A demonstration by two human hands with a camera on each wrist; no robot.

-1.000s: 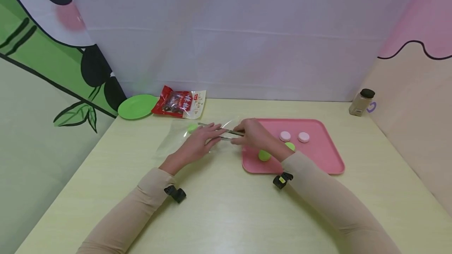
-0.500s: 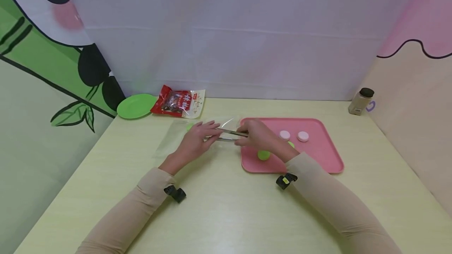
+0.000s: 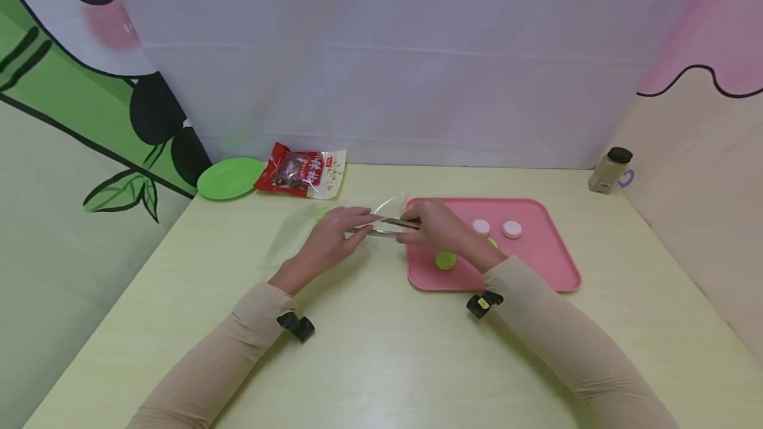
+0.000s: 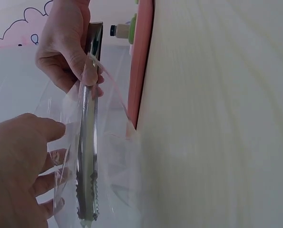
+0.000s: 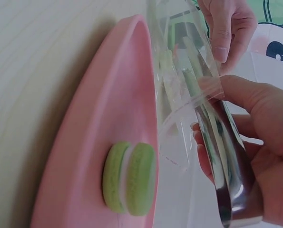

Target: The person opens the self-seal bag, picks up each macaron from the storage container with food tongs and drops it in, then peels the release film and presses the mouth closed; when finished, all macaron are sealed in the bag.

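My right hand (image 3: 442, 227) grips metal tongs (image 4: 90, 118), whose serrated ends point into a clear plastic bag (image 4: 120, 185). Around the mouth end of that bag, my left hand (image 3: 330, 234) holds the film, its fingers partly seen through the plastic in the left wrist view. Film also crosses the right fingers in the right wrist view. A green macaron (image 3: 321, 214) shows through the bag, mostly behind the left hand. On the pink tray (image 3: 536, 270) lie two whitish macarons (image 3: 511, 230) and green ones, the nearest green macaron (image 5: 128, 178) standing close to the tray's rim.
At the back left are a green plate (image 3: 231, 179) and a red-and-white snack packet (image 3: 305, 172). A small jar with a black lid (image 3: 610, 169) stands at the back right. The pale tabletop (image 3: 381, 349) ends at a hanging cloth (image 3: 417, 85).
My right hand has drawn slightly right, pulling the tongs back a little. The left hand has shifted slightly left, and less of the bagged green macaron shows.
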